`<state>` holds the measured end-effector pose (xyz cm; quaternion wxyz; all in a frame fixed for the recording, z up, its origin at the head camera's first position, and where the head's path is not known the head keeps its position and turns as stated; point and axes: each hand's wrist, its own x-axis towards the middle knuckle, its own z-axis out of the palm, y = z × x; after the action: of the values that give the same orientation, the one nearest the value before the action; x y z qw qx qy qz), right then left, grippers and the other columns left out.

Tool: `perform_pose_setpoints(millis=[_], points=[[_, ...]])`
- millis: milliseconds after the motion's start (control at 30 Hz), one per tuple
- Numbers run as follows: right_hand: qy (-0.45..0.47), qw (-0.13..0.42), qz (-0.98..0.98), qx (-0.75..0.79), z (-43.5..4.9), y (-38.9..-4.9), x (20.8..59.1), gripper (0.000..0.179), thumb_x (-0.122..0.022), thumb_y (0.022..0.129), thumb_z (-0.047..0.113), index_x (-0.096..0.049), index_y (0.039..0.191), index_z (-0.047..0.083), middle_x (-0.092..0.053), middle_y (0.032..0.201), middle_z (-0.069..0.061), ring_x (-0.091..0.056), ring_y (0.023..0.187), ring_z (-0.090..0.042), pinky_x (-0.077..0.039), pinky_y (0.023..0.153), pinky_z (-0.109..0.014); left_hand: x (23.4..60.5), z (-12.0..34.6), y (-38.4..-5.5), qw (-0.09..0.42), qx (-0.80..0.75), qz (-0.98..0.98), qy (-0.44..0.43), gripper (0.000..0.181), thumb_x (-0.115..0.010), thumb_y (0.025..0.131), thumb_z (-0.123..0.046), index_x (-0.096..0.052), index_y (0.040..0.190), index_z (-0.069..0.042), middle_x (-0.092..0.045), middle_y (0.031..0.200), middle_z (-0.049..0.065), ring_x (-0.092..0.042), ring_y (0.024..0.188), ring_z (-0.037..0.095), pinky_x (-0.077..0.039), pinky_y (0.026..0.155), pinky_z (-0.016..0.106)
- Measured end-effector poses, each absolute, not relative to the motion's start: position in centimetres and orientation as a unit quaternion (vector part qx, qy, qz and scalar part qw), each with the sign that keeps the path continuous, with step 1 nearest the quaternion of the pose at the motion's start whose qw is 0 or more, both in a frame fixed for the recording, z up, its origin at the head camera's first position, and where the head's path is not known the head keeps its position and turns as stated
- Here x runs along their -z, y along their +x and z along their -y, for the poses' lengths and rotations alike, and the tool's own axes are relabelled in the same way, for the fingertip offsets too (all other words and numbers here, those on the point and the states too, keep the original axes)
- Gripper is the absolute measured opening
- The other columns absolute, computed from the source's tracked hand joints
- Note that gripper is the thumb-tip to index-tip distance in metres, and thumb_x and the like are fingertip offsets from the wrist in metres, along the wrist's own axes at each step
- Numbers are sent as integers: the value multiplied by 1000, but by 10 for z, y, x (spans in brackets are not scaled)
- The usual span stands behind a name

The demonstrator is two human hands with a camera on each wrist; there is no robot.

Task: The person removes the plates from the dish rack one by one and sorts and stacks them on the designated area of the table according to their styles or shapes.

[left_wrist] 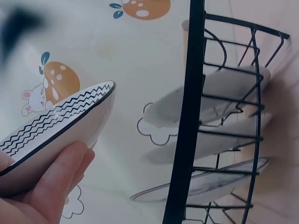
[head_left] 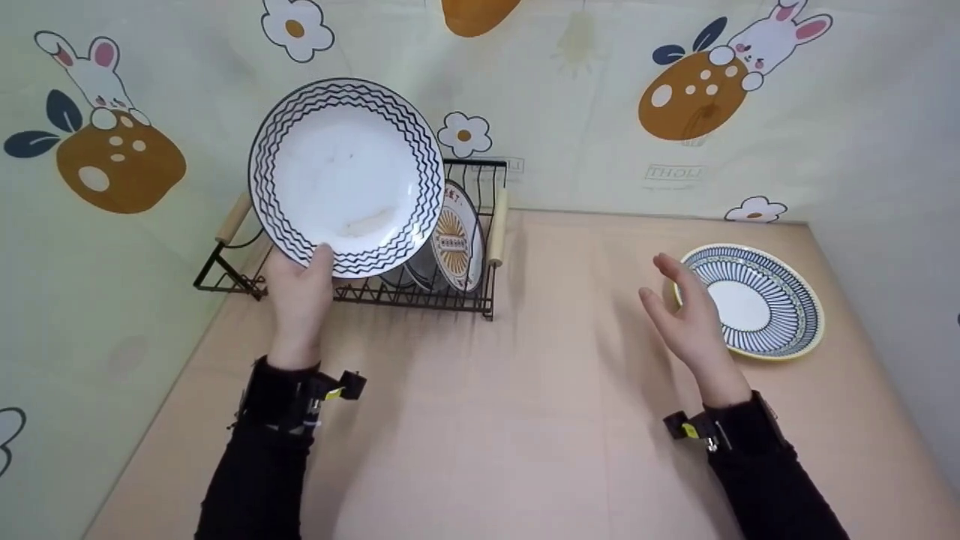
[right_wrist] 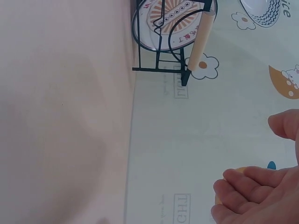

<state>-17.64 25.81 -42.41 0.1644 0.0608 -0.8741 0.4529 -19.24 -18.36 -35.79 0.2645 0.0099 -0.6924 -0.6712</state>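
My left hand [head_left: 300, 292] grips the lower edge of a white plate [head_left: 345, 165] with black zigzag lines round its rim, thumb on the front face and fingers behind. The plate is held up in front of a black wire dish rack [head_left: 420, 301], its face toward me. In the left wrist view the fingers [left_wrist: 60, 172] press the plate's underside. My right hand [head_left: 690, 322] is raised with nothing in it, palm turned inward and fingers loosely bent. Behind it a blue-and-white patterned plate [head_left: 787, 322] with a yellow edge lies on the table, partly covered by the hand.
Several plates stand on edge in the rack, the outermost a plate with an orange sunburst [head_left: 457, 240]. Wooden handles [head_left: 498, 225] are fixed at the rack's ends. A pale tablecloth [head_left: 480, 420] covers the table; a printed sheet [head_left: 585, 135] with rabbits and flowers hangs behind.
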Motion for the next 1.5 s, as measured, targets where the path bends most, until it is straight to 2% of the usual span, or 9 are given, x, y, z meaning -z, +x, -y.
perform_pose_setpoints(millis=[267, 433, 567, 767, 967, 1200, 1500], points=[[63, 168, 867, -465, -254, -176, 423, 53, -63, 94, 7, -45, 141, -9, -48, 142, -26, -41, 134, -39, -28, 114, -51, 361, 168, -192, 213, 712, 669, -15, 49, -47, 89, 10, -47, 137, 7, -59, 127, 17, -61, 109, 25, -54, 92, 32], [65, 172, 859, -477, -252, -177, 424, 52, -64, 94, 6, -46, 140, -9, -50, 141, -26, -42, 134, -38, -28, 115, -49, 364, 158, -191, 176, 737, 652, -21, 49, -46, 90, 10, -46, 138, 6, -59, 125, 19, -64, 106, 27, -56, 88, 34], [69, 171, 855, -484, -251, -177, 425, 52, -64, 94, 5, -45, 141, -9, -50, 141, -25, -43, 134, -36, -28, 115, -46, 368, 151, -189, 174, 729, 661, -24, 46, -47, 89, 11, -49, 135, 8, -61, 123, 19, -63, 107, 26, -56, 89, 34], [72, 160, 845, -504, -249, -176, 423, 53, -63, 95, 5, -43, 142, -11, -49, 142, -25, -41, 136, -34, -26, 117, -43, 373, 139, -188, 169, 738, 651, -46, 52, -47, 86, 12, -45, 138, 10, -58, 129, 20, -58, 117, 28, -52, 96, 35], [80, 149, 830, -532, -245, -175, 422, 56, -63, 94, 1, -39, 143, -13, -46, 143, -27, -40, 136, -35, -25, 118, -41, 378, 128, -184, 154, 734, 660, -48, 47, -47, 87, 11, -49, 134, 11, -60, 125, 22, -61, 109, 26, -54, 93, 34], [93, 165, 819, -542, -241, -175, 424, 51, -63, 94, 0, -43, 140, -12, -49, 141, -26, -43, 134, -35, -26, 118, -39, 384, 115, -179, 108, 762, 636, -47, 46, -46, 89, 8, -47, 136, 10, -62, 116, 28, -70, 93, 29, -60, 77, 38], [105, 161, 823, -535, -236, -173, 426, 51, -63, 94, 0, -44, 140, -11, -51, 141, -24, -44, 134, -34, -29, 116, -42, 393, 100, -174, 96, 743, 660, -61, 44, -47, 88, 8, -49, 132, 14, -63, 117, 27, -68, 98, 29, -58, 84, 34]])
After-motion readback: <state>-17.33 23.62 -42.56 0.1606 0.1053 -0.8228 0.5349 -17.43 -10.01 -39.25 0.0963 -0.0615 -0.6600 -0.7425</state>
